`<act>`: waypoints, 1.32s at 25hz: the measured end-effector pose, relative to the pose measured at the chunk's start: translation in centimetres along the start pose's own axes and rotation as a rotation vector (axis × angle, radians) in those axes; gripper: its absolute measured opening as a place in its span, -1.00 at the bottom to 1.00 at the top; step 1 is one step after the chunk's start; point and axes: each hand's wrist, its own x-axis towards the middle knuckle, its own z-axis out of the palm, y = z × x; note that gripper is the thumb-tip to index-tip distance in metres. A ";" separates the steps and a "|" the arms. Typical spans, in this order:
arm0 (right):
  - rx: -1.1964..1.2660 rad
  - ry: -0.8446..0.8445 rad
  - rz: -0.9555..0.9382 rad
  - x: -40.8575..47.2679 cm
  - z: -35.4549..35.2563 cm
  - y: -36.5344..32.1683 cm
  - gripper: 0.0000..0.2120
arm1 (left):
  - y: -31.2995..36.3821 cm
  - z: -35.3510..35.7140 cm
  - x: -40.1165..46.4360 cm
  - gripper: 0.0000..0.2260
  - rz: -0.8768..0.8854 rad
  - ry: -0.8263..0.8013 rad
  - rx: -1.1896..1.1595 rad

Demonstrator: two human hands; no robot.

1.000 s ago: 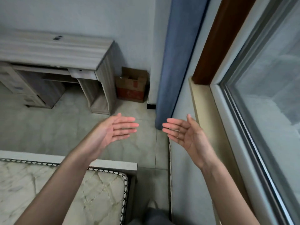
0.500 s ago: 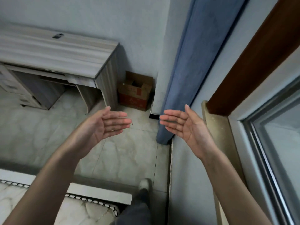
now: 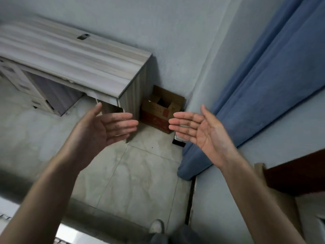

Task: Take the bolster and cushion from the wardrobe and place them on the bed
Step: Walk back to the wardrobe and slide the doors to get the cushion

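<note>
My left hand (image 3: 103,127) and my right hand (image 3: 198,131) are raised in front of me, palms facing each other, fingers straight and apart, holding nothing. A gap of floor and a cardboard box shows between them. Only a white corner of the bed (image 3: 70,233) shows at the bottom left edge. No bolster, cushion or wardrobe is in view.
A grey wood-grain desk (image 3: 70,55) stands against the wall at the left. An open cardboard box (image 3: 161,110) sits in the corner beside it. A blue curtain (image 3: 263,85) hangs at the right down to the tiled floor (image 3: 137,173). A brown window frame (image 3: 295,175) is at the right edge.
The view has swung up and left: the window has slid out of sight and the bed has sunk to the bottom edge. Both hands stay raised and empty, drifting slightly apart.
</note>
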 end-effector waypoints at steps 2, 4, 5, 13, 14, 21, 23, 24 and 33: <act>0.001 -0.065 0.014 3.5 1.1 -0.6 -0.39 | 0.9 -2.2 1.0 -0.40 0.012 0.062 -0.007; -0.003 -0.136 0.040 7.5 2.5 -1.0 -0.39 | 1.6 -4.7 1.4 -0.41 0.029 0.152 -0.024; 0.000 -0.168 0.060 9.7 3.4 -1.2 -0.39 | 1.9 -5.9 1.6 -0.41 0.042 0.205 -0.044; -0.034 -0.467 0.205 28.6 13.5 -2.0 -0.42 | 6.5 -15.7 5.0 -0.46 0.194 0.624 -0.198; -0.053 -0.502 0.223 31.0 15.1 -2.4 -0.42 | 7.5 -17.0 5.5 -0.48 0.208 0.700 -0.205; -0.097 -0.748 0.281 43.5 27.6 -5.3 -0.45 | 14.0 -24.4 5.1 -0.59 0.286 1.008 -0.190; -0.117 -0.802 0.287 45.9 30.9 -5.5 -0.48 | 15.0 -26.6 4.2 -0.61 0.309 1.119 -0.226; -0.132 -0.830 0.297 46.9 32.6 -5.4 -0.49 | 15.3 -27.6 3.7 -0.61 0.318 1.169 -0.248; -0.229 -0.997 0.295 55.0 48.7 -2.2 -0.42 | 19.9 -40.4 -1.0 -0.58 0.382 1.344 -0.271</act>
